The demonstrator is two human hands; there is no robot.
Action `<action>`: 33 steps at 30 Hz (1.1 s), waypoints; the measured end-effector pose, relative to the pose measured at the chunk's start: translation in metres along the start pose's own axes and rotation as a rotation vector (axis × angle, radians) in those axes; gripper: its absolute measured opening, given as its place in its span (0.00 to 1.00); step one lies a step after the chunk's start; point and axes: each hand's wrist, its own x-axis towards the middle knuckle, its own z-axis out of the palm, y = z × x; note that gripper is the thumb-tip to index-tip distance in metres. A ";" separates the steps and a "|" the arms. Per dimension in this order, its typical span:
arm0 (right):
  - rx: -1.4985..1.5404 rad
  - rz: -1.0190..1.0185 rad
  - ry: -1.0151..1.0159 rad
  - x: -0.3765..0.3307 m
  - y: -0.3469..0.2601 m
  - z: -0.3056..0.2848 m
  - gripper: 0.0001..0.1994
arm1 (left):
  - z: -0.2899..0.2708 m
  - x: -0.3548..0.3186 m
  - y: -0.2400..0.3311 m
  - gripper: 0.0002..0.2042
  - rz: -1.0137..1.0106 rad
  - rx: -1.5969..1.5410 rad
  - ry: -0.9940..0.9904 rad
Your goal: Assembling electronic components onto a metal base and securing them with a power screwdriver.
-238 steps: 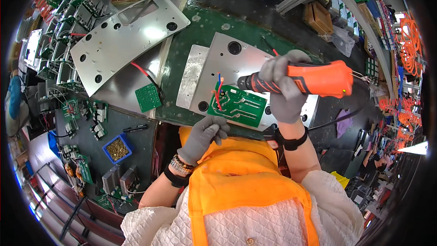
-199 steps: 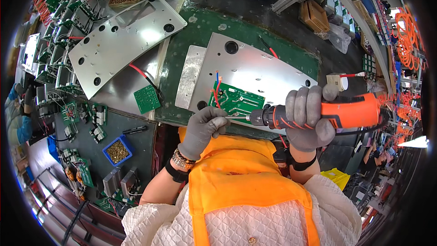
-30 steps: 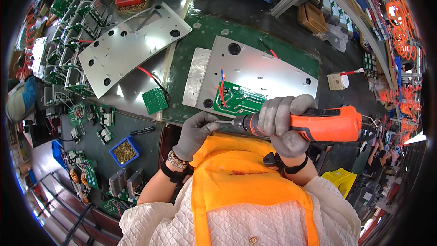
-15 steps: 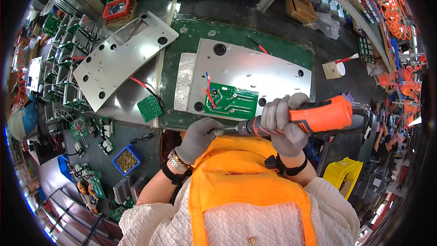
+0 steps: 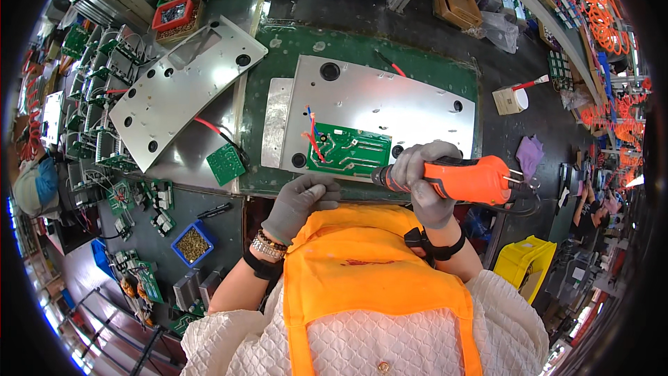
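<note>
My gloved right hand (image 5: 430, 184) grips an orange and black power screwdriver (image 5: 473, 179) that lies level. Its dark nose points left, beside the lower right corner of a green circuit board (image 5: 355, 151). The board, with red and blue wires standing up at its left, lies on a silver metal panel (image 5: 390, 97) with round black-rimmed holes. My gloved left hand (image 5: 300, 205) is just below the panel's near edge, apart from the screwdriver. Its fingers are curled with the thumb against them; anything small between them is hidden.
A second metal panel (image 5: 188, 90) lies at the left, with a small wired board (image 5: 226, 164) near it. A blue tray of small brass-coloured parts (image 5: 192, 246) and a black pen (image 5: 214, 210) lie lower left. A white tub with a brush (image 5: 511, 100) stands right, near a purple cloth (image 5: 529, 157).
My left hand has come away from the screwdriver's tip, moving left. My right hand has raised the screwdriver slightly toward the panel, its nose now nearer the board. The whole view has shifted slightly.
</note>
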 end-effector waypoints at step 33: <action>0.128 -0.121 -0.047 0.015 -0.027 0.017 0.20 | 0.017 0.001 0.002 0.06 0.130 0.197 -0.008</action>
